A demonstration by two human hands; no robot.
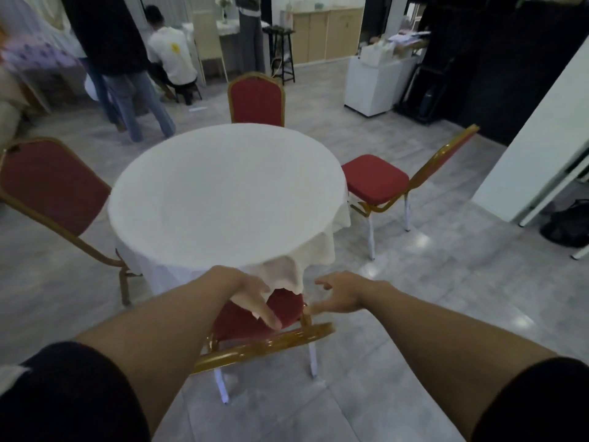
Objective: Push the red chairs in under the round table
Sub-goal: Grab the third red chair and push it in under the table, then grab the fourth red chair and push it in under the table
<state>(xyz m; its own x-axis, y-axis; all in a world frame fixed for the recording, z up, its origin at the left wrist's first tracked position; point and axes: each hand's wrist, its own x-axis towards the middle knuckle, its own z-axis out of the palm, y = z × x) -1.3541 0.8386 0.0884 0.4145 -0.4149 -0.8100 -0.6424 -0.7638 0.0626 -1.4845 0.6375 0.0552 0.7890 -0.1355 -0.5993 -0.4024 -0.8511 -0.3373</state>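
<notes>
A round table point(223, 189) under a white cloth stands in the middle. Red chairs with gold frames ring it. The near chair point(264, 341) is right below me, its seat partly under the cloth, its gold backrest top toward me. My left hand point(251, 298) hovers open over its seat, fingers spread. My right hand point(338, 298) is open beside the seat's right edge, touching nothing that I can see. The right chair point(379, 180) stands pulled out from the table. The left chair point(51, 183) and the far chair point(256, 100) sit close to the table's edge.
Several people point(127, 59) stand or crouch at the back left. A white cabinet point(376, 81) and dark shelving are at the back right. A white panel point(535, 148) leans at the right, with a dark bag point(567, 221) on the grey tile floor.
</notes>
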